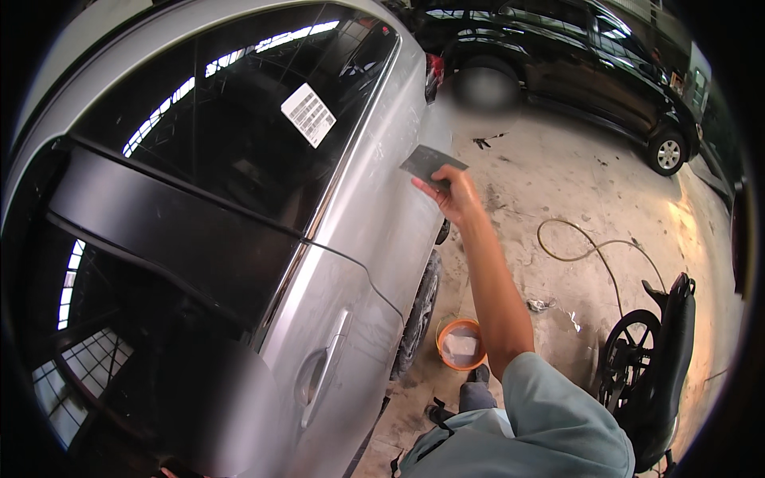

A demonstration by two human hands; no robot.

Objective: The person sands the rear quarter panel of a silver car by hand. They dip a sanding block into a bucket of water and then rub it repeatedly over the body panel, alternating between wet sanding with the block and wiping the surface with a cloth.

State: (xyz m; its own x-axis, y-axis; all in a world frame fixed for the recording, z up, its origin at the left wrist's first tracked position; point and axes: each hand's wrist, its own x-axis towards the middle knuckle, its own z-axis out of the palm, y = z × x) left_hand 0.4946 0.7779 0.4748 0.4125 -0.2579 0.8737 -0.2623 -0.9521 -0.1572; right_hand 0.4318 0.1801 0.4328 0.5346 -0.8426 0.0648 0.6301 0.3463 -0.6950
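Observation:
My right hand [450, 195] is closed on a dark grey sandpaper sheet [434, 163], held stiff and flat between thumb and fingers. It is next to the rear side panel [398, 171] of a silver car, which shows pale smudges and dull patches. Whether the sheet touches the panel I cannot tell. My right arm reaches up from the lower right, in a grey-green short sleeve [558, 406]. I cannot make out my left hand in the view.
An orange bucket [460, 345] of cloudy liquid stands by my feet, near the car's wheel [420, 319]. A hose [590, 243] loops across the floor towards a motorbike [657, 366] at the right. A black car [574, 68] is parked behind. A white label [307, 115] sits on the silver car's window.

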